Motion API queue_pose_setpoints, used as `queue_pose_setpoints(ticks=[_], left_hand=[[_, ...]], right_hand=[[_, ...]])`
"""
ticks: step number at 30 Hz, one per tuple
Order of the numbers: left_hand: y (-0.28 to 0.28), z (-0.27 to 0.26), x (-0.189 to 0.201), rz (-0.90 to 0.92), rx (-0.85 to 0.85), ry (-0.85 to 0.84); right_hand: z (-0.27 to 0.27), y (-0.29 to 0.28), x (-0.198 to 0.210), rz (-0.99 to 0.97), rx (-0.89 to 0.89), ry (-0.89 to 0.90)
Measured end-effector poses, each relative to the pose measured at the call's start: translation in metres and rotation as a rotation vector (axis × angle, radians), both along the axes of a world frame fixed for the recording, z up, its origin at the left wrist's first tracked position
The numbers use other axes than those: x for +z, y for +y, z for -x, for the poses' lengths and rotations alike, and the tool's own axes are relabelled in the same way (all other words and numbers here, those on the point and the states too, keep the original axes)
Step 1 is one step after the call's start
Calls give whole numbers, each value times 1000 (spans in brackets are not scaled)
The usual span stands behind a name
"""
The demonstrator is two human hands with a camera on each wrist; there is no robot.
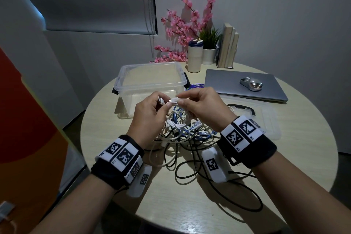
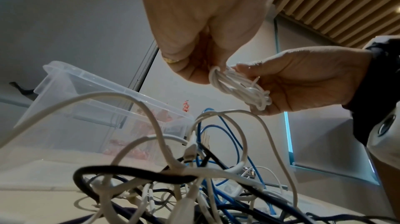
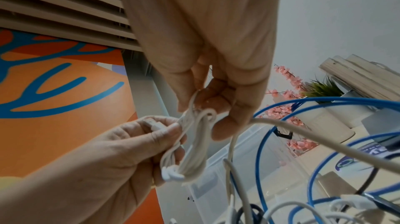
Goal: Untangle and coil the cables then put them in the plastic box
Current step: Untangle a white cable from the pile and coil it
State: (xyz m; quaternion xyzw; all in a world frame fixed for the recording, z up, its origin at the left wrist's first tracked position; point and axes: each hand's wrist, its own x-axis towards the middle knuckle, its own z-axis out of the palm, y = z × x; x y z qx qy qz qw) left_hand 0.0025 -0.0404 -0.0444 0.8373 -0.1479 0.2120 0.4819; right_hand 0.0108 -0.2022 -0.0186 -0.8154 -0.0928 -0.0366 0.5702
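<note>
A small coil of thin white cable (image 1: 171, 103) (image 2: 240, 87) (image 3: 194, 142) hangs in the air above the table. My left hand (image 1: 161, 101) (image 2: 207, 68) pinches one end of the coil. My right hand (image 1: 180, 100) (image 3: 213, 106) pinches the other end, fingers curled round the loops. A white plug (image 3: 155, 125) sticks out by the left fingers. Below lies a tangle of white, blue and black cables (image 1: 182, 138) (image 2: 194, 176). The clear plastic box (image 1: 152, 85) (image 2: 86, 90) stands open just behind the hands.
The box's clear lid (image 1: 266, 119) lies flat at the right. A closed grey laptop (image 1: 228, 85) with a silver mouse (image 1: 251, 83) sits behind it. A tumbler (image 1: 194, 56), potted plant (image 1: 209, 55), pink flowers (image 1: 182, 30) and books (image 1: 228, 45) line the table's far edge.
</note>
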Motion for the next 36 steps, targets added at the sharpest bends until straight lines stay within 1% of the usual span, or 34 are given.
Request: queue_pose_setpoints(ticks=[4,7,8,11,13,17,21,23,27,31,36], left_hand=[[0,-1,-2,-110,10,-126],[0,0,-2,-149,-14,-151],[0,0,-2,-134,-38,-127],[1,3,-1,-6,-159,45],[4,3,-1,60,-221,131],[6,3,-1,164,-289,257],[3,6,2,325,-339,399],[2,6,3,354,-322,418],[0,5,1,346,-272,406],[-1,4,-1,381,-259,398],[-6,9,0,444,-276,378]], right_hand=[[-3,2,-1,52,-1,-33],[-2,3,1,73,9,-26],[-3,2,2,72,15,-13],[-4,-1,5,74,63,36],[-4,-4,6,89,104,62],[-4,-9,5,98,167,106],[-4,-12,6,164,206,78],[-4,-12,5,192,218,69],[-3,-12,2,220,226,98],[-1,-11,2,141,170,88],[-4,-12,0,14,228,150]])
